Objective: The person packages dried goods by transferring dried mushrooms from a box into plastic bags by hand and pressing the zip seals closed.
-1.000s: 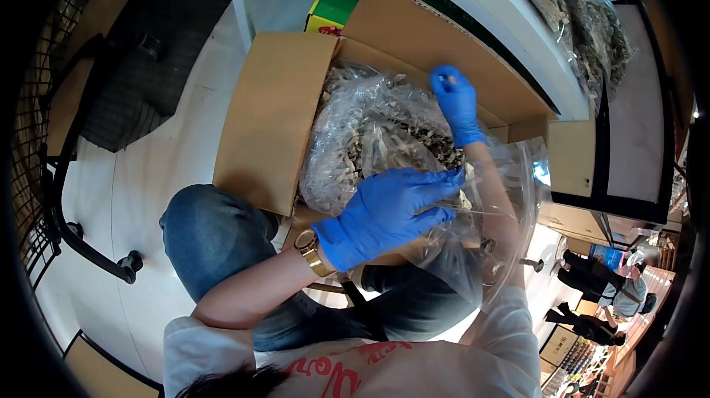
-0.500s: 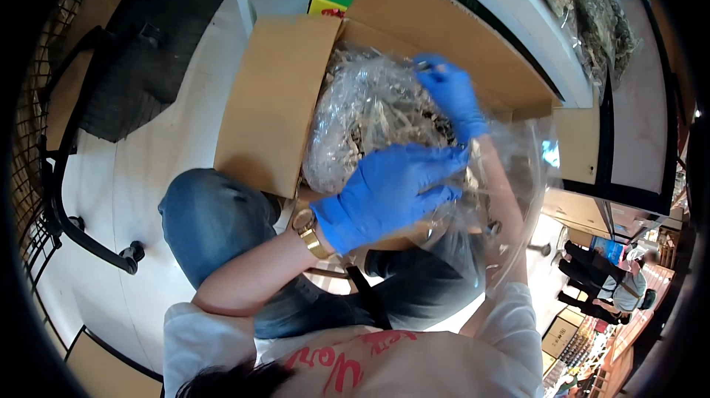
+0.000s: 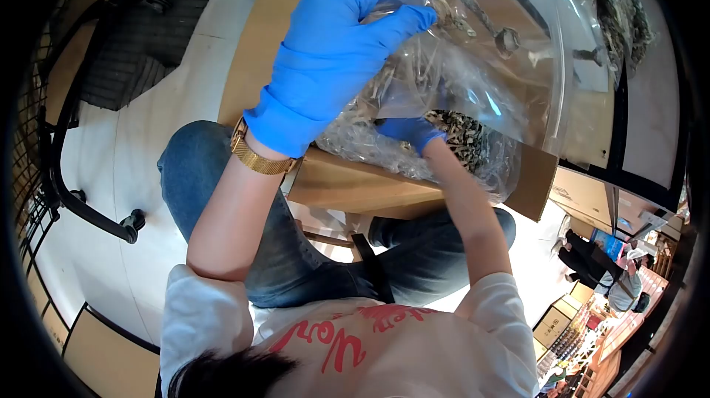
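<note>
My left hand (image 3: pixel 333 58), in a blue glove, is closed on a clear plastic bag (image 3: pixel 536 17) and holds it up over the box. Inside that bag are a few dried mushrooms (image 3: pixel 458 9) with long thin stems and small caps. Lower down, my right hand (image 3: pixel 413 132), also gloved in blue, reaches into a large clear liner bag (image 3: pixel 362 148) in the cardboard box (image 3: pixel 355 183). Dark and pale dried pieces (image 3: pixel 464 139) lie right beside it. The fingers of my right hand are mostly hidden by plastic and by the pieces.
The box stands just before my knees, with a flap (image 3: pixel 255 58) spread out to the left. More bagged dried goods (image 3: pixel 617 17) lie at the upper right. A black wheeled chair base (image 3: pixel 66 191) is at the left. A person (image 3: pixel 610 272) stands far off at the right.
My left hand has risen up and to the left, lifting the clear bag with mushrooms in it. My right hand has moved down and left into the liner bag. The box appears shifted.
</note>
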A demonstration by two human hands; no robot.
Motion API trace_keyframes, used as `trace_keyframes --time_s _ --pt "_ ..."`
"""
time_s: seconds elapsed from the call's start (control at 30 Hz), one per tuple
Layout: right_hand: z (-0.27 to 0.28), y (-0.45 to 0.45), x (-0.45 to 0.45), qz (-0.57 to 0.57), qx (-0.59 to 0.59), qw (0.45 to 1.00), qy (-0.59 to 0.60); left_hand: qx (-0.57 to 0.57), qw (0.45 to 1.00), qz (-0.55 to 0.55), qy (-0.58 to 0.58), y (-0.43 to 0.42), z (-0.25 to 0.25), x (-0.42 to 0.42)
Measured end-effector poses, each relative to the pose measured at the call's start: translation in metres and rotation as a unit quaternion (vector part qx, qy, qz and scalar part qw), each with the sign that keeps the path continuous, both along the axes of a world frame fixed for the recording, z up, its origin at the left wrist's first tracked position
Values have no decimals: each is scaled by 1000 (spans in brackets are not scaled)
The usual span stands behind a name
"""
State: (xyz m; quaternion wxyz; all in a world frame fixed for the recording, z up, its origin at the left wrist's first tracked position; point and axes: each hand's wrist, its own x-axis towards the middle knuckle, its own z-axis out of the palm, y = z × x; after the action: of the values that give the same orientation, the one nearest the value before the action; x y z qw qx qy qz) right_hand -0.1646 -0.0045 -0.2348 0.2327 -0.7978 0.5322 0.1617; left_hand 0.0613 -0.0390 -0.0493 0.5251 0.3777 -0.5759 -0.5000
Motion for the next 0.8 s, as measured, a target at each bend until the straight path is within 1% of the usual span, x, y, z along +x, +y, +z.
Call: trace_keyframes --time_s 0.07,0.1,0.13,0.17,0.2,0.23,0.27,0.3,0.33,0.4,0.43,0.5,0.53,0.6,0.63,0.7,0.73,0.8 --pt "-3 0 12 -55 68 993 83 -4 1000 -3 2 0 -2 1" --pt "-10 3 9 -54 70 993 84 -9 1000 -6 5 1 -4 1" --pt "-22 9 4 -80 33 994 61 -7 1000 -5 6 1 -4 1" --pt "-21 11 5 -107 -5 994 38 -14 1000 -8 -13 1 -3 1" --pt "-20 9 5 -106 -5 994 38 -22 999 -11 -32 1 -2 1" --pt "-19 6 5 -129 29 991 25 -22 999 -10 -32 0 -2 0" --pt "-16 4 6 -151 63 986 11 -25 999 -11 -20 0 -2 0" --pt "-24 7 2 -149 64 987 11 -27 1000 -12 -8 0 -2 -1" --pt "-37 11 -5 -154 3 981 -120 -27 1000 -10 -10 -1 -4 -2" --pt "-37 12 -1 -156 -54 954 -250 -34 998 7 43 -2 -10 -4" --pt "-38 13 2 -157 -42 975 -151 -33 999 9 42 -2 -12 -4" --pt "-44 16 13 -158 -28 986 -50 -46 998 12 42 -1 -14 -5" --pt "-51 19 21 -89 -205 968 -110 -46 998 12 43 -1 -13 -6" --pt "-61 22 21 -15 -375 912 -165 -51 998 17 15 0 -12 -6" --pt "-63 24 18 -31 -295 947 -124 -51 998 17 16 0 -12 -7" --pt "-50 26 23 -45 -213 972 -83 -61 998 14 13 -1 -12 -8" --pt "-43 29 25 -99 -150 974 -135 -61 998 15 13 0 -11 -7" --pt "-38 30 28 -152 -84 967 -186 -53 999 -5 -7 1 -9 -7"
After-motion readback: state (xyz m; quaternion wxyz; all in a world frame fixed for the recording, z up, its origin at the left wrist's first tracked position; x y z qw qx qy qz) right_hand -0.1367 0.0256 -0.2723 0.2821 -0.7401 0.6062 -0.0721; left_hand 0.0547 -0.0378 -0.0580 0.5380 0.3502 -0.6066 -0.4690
